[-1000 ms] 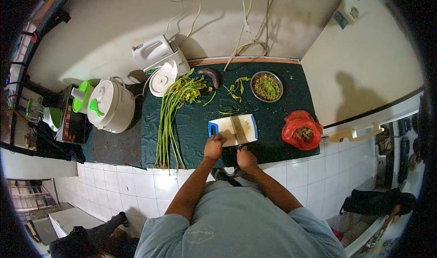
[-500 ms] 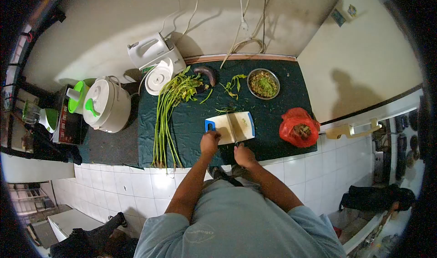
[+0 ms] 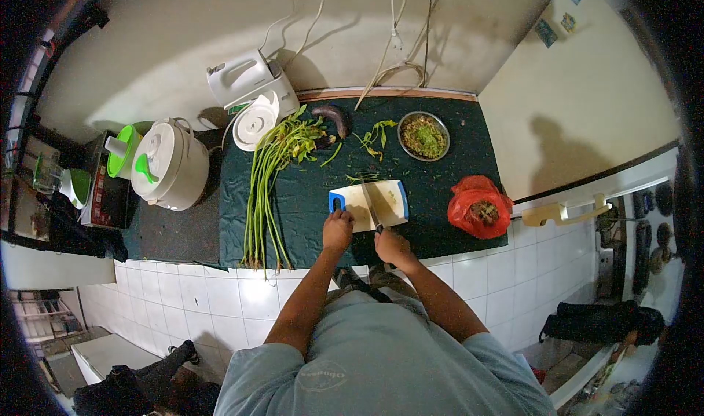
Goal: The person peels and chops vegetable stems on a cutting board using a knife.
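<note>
Right hand (image 3: 394, 247) grips a knife (image 3: 372, 209) over a white cutting board (image 3: 390, 202), left hand (image 3: 338, 231) curls at the board's eight o'clock, its hold unclear, leafy stems (image 3: 262, 203) at nine, filled metal bowl (image 3: 400, 139) at one, red bag (image 3: 462, 210) at three, on a green-clothed surface (image 3: 308, 196).

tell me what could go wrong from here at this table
The left hand is at the cutting board near the knife in the right hand, so a slip might nick it. The long green stems reach the front edge of the table, so a passing arm could drag them off.
</note>
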Motion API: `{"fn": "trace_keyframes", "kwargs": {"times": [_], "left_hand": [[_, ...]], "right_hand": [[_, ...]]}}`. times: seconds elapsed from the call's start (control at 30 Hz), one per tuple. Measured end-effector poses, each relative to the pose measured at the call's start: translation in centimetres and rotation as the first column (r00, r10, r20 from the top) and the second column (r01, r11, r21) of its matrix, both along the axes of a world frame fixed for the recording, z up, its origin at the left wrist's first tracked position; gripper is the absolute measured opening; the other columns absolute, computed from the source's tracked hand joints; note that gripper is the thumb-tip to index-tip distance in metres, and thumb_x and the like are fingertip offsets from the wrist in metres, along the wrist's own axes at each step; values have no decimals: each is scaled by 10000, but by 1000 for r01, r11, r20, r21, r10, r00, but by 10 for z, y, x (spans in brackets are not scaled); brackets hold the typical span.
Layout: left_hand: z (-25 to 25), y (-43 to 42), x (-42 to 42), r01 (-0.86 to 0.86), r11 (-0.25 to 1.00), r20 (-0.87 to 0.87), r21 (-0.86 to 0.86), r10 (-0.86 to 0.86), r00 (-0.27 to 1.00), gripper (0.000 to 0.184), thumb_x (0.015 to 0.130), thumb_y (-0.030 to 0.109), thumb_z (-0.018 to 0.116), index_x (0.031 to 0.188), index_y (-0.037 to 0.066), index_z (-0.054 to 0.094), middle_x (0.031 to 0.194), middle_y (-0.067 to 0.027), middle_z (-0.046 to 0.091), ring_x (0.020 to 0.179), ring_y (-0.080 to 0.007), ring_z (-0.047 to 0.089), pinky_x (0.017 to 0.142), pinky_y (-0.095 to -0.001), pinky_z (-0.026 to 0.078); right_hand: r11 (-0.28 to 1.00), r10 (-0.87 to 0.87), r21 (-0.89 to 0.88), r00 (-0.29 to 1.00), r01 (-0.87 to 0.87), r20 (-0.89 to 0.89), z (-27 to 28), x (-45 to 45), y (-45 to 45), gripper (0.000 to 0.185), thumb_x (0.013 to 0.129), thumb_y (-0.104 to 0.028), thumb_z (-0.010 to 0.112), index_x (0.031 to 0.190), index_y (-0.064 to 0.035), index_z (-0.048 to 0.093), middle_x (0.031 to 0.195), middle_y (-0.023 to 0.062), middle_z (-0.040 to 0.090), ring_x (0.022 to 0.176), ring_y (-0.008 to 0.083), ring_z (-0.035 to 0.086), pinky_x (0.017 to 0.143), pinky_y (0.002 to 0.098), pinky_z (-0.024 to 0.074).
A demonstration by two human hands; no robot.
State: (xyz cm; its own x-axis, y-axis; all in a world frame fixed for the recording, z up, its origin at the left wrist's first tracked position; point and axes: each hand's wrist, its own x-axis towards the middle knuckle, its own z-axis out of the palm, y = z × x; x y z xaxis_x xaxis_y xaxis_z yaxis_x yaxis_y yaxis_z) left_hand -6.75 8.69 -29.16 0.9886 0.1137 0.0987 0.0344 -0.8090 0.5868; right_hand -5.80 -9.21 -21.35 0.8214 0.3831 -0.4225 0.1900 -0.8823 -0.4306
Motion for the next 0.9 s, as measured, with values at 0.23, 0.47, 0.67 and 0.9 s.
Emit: {"fn": "trace_keyframes", "kwargs": {"times": [0.23, 0.47, 0.67, 0.9], "left_hand": [[-7, 0, -2, -39, 998, 1, -54, 39, 999, 113, 782, 146, 638, 875, 83, 626, 879, -110, 594, 862, -323, 585, 784, -432, 475], [2, -1, -3, -61, 997, -15, -38, 60, 998, 133, 772, 156, 665, 883, 90, 632, 912, -102, 606, 878, -313, 589, 793, -425, 476], [-6, 0, -2, -71, 997, 44, -29, 72, 996, 128, 774, 165, 663, 876, 95, 632, 891, -92, 610, 866, -309, 594, 780, -416, 480], [-3, 1, -2, -55, 998, 2, -14, 55, 998, 123, 781, 163, 646, 889, 106, 639, 882, -88, 610, 855, -304, 592, 773, -413, 481]], "right_hand": [[968, -234, -87, 972, 235, 15, -28, -28, 7, 398, 951, -315, 421, 944, 61, 554, 798, 235, 656, 754, 416, 649, 693, 520, 504], [989, -144, -46, 982, 139, -125, -26, -2, 4, 400, 956, -322, 415, 992, 60, 525, 785, 235, 655, 745, 414, 653, 675, 512, 510], [952, -285, -111, 958, 286, 24, -35, -33, 16, 381, 949, -323, 430, 948, 36, 559, 834, 237, 658, 789, 424, 652, 696, 521, 507], [985, -167, -40, 986, 168, 29, -9, -13, 15, 374, 930, -326, 460, 1023, 31, 521, 823, 261, 649, 797, 435, 644, 718, 533, 504]]}}
